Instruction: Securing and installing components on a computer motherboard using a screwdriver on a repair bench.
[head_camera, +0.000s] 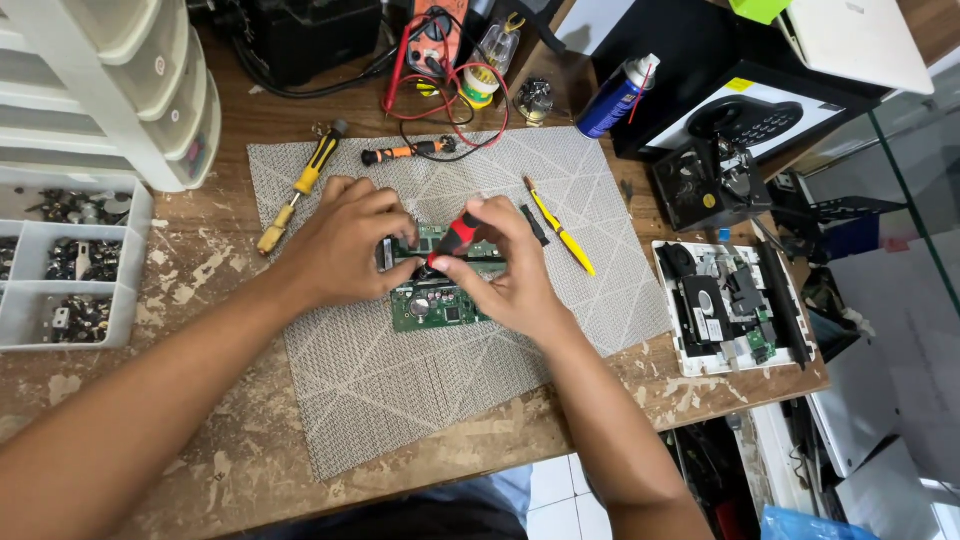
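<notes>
A green circuit board lies on a grey woven mat in the middle of the wooden bench. My left hand presses down on the board's left upper part, fingers curled over it. My right hand grips a screwdriver with a red and black handle, its tip pointing down at the board between my two hands. Part of the board is hidden under both hands.
A yellow screwdriver, a small orange screwdriver and a yellow tool lie on the mat. Parts trays sit left, drawers behind them. A spray can, multimeter leads and an opened white device sit right.
</notes>
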